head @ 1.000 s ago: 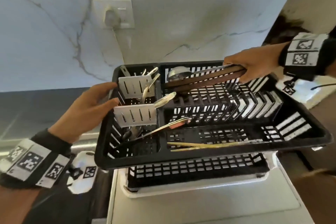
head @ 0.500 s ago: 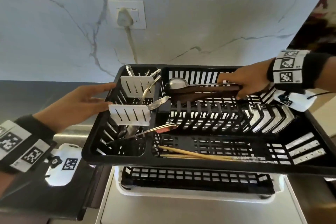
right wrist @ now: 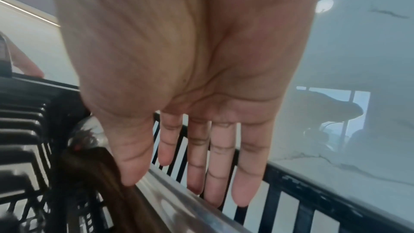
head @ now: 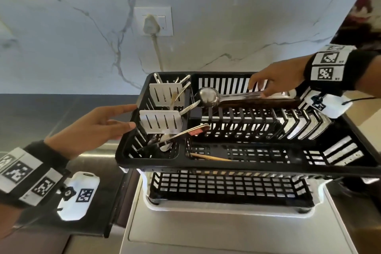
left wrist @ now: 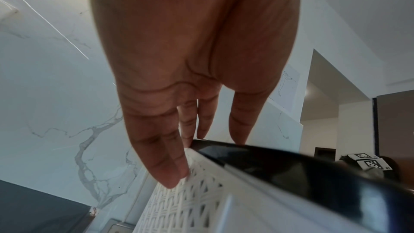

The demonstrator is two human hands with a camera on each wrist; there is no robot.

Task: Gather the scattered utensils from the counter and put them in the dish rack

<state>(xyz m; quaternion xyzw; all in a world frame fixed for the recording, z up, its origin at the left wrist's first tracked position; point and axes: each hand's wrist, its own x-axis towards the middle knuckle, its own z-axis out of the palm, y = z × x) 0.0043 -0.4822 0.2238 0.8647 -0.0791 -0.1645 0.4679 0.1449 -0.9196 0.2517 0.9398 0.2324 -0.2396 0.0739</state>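
head: above, looking down | wrists: close, along palms | shared: dish rack [head: 226,163]

bright daylight, soft blur, warped edges
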